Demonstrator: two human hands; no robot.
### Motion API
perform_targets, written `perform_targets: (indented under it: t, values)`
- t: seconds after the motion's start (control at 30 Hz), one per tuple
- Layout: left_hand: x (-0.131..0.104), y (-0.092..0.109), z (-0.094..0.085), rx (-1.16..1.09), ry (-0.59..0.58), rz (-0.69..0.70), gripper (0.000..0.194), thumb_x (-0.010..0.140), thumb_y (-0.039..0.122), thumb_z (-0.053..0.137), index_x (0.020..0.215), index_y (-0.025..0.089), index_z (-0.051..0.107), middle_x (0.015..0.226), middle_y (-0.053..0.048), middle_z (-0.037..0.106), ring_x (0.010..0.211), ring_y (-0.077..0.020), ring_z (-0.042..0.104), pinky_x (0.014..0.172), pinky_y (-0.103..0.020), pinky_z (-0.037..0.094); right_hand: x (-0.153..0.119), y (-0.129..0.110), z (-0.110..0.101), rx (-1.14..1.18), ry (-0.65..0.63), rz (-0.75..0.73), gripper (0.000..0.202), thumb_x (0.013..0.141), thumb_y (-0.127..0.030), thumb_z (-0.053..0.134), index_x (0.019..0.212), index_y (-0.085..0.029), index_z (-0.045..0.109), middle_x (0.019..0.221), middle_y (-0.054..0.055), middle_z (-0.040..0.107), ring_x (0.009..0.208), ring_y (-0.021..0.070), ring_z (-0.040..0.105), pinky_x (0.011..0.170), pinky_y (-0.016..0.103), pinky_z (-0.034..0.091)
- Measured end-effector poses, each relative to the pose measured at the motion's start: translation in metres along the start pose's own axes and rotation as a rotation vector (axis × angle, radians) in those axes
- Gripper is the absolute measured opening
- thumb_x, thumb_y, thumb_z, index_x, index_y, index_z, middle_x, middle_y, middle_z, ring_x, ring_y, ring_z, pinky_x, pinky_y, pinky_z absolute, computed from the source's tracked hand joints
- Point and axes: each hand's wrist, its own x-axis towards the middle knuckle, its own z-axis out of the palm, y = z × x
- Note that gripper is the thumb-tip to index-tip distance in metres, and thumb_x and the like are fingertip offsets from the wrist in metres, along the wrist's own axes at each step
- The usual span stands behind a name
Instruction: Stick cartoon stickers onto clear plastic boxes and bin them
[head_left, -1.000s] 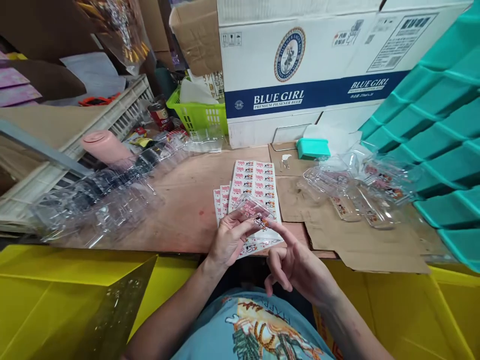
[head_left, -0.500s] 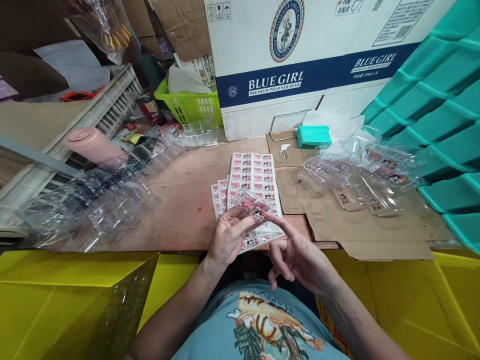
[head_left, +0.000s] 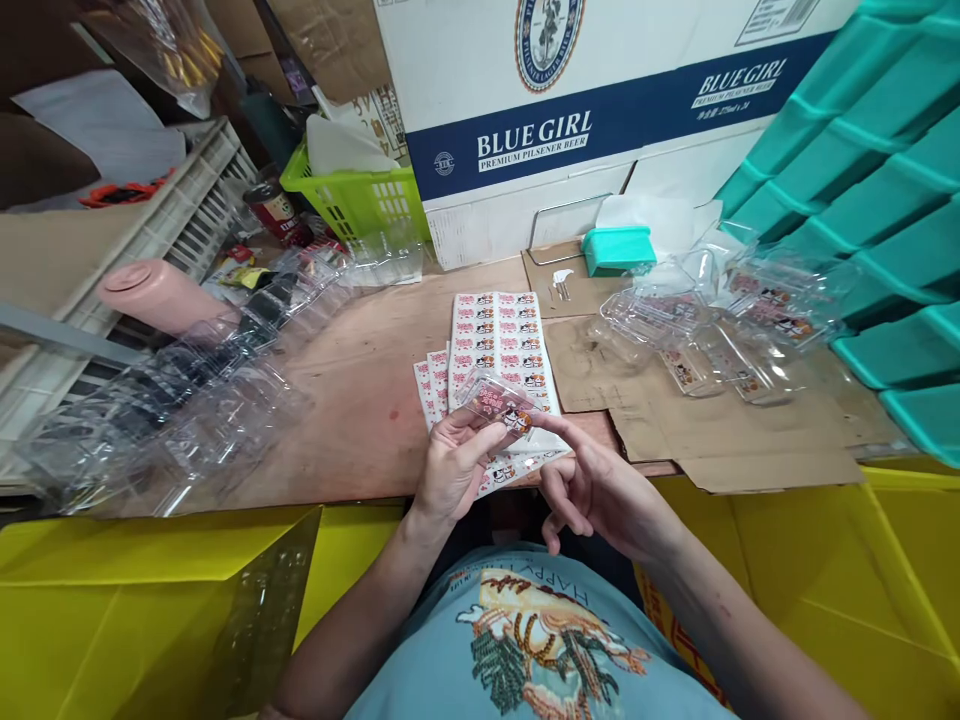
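A small clear plastic box [head_left: 491, 392] with a pink cartoon sticker is pinched between the thumb and fingers of my left hand [head_left: 455, 462]. The index finger of my right hand [head_left: 596, 487] reaches out to the box's right edge by the sticker, and its other fingers are loosely curled with nothing in them. Beneath the box lie sticker sheets [head_left: 499, 325] with rows of pink lettering and cartoon animals, overlapping on the wooden table [head_left: 360, 400].
Clear plastic boxes [head_left: 225, 400] are heaped at the left beside a pink cylinder [head_left: 161, 295]. Stickered clear boxes [head_left: 690, 365] lie on cardboard [head_left: 675, 440] at the right, near stacked teal trays [head_left: 892, 250]. Behind are a green basket [head_left: 360, 205] and a large carton [head_left: 540, 155].
The view has shifted slightly, so the table items appear a little higher and further left. My left thumb lies lower against the box, uncovering more of the sticker. My right index finger stays at its edge.
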Motion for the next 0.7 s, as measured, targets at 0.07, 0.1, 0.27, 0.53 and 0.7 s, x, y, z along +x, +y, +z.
perform_targets:
  t: [0.07, 0.1, 0.27, 0.53, 0.7]
  values:
    - [-0.0003, -0.0004, 0.0009, -0.002, 0.006, -0.005, 0.023, 0.072, 0.014, 0.079, 0.094, 0.021, 0.078, 0.1, -0.002, 0.078, 0.095, -0.017, 0.072, 0.091, -0.03, 0.057, 0.0002, -0.0013, 0.0002, -0.021, 0.02, 0.006, 0.06, 0.097, -0.046, 0.051, 0.148, -0.021, 0.033, 0.058, -0.006, 0.055, 0.043, 0.0077, 0.039, 0.055, 0.034, 0.058]
    - [-0.0003, -0.0006, 0.0013, -0.003, 0.013, -0.007, 0.023, 0.071, 0.014, 0.08, 0.093, 0.021, 0.078, 0.098, -0.001, 0.078, 0.093, -0.0167, 0.073, 0.09, -0.03, 0.058, 0.0001, -0.0018, 0.0003, -0.031, 0.029, 0.007, 0.059, 0.097, -0.046, 0.051, 0.148, -0.021, 0.033, 0.058, -0.006, 0.055, 0.043, 0.0079, 0.039, 0.055, 0.034, 0.057]
    - [0.0006, -0.0014, -0.0002, -0.008, 0.054, -0.013, 0.023, 0.069, 0.012, 0.08, 0.09, 0.022, 0.077, 0.095, 0.0, 0.078, 0.09, -0.0153, 0.073, 0.086, -0.028, 0.059, -0.0005, -0.0026, 0.0003, -0.068, 0.056, 0.007, 0.056, 0.099, -0.042, 0.049, 0.147, -0.021, 0.033, 0.059, -0.005, 0.056, 0.044, 0.0088, 0.041, 0.055, 0.033, 0.057]
    - [0.0026, -0.0007, 0.0005, -0.076, 0.125, -0.006, 0.011, 0.079, 0.028, 0.075, 0.085, 0.02, 0.075, 0.096, -0.003, 0.078, 0.093, -0.0196, 0.072, 0.086, -0.038, 0.059, 0.0029, -0.0023, 0.0033, -0.12, 0.102, 0.0, 0.054, 0.098, -0.042, 0.052, 0.145, -0.022, 0.034, 0.058, -0.006, 0.057, 0.045, 0.0103, 0.046, 0.053, 0.031, 0.054]
    - [0.004, -0.0055, 0.0067, -0.032, 0.183, 0.061, 0.011, 0.077, 0.03, 0.078, 0.081, 0.02, 0.075, 0.093, -0.002, 0.078, 0.088, -0.0174, 0.073, 0.086, -0.038, 0.06, 0.0028, -0.0041, 0.008, -0.266, 0.167, -0.017, 0.058, 0.097, -0.047, 0.053, 0.145, -0.021, 0.034, 0.059, -0.006, 0.056, 0.047, 0.0109, 0.048, 0.052, 0.027, 0.049]
